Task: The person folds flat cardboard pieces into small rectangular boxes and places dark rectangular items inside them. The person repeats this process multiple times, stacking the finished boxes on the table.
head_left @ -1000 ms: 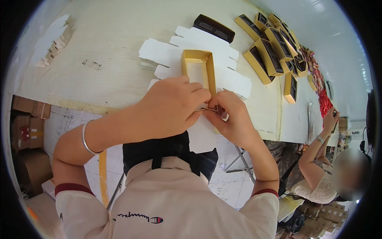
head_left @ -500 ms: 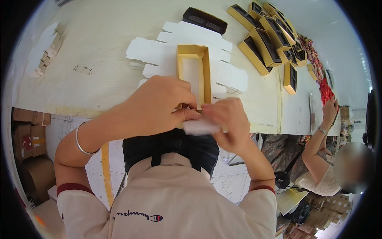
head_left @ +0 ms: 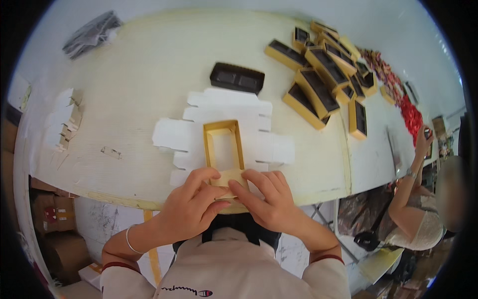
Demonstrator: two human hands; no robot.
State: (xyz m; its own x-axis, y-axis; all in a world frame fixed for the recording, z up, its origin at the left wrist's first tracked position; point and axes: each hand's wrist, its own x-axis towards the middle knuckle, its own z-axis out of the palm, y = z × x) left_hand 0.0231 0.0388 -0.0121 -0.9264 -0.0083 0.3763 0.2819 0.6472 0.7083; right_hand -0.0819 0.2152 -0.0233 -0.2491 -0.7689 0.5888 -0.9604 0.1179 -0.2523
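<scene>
On the pale worktop [head_left: 149, 60], a stack of white card blanks [head_left: 169, 135] is laid near the middle of the near edge; since the sheets look loose, the stack might be shifted by a hard push. On it the gold box [head_left: 209, 149] is rested, its near end close to the worktop's near edge, where its walls could be skewed if pressed unevenly. Its open side is turned up; its long axis is directed from near edge to far edge, the far end angled slightly left. The near end is pinched by the left hand [head_left: 189, 202] and gripped at its right corner by the right hand [head_left: 269, 199]. The end panel [head_left: 228, 175], seemingly thin, might be creased by off-line bending.
</scene>
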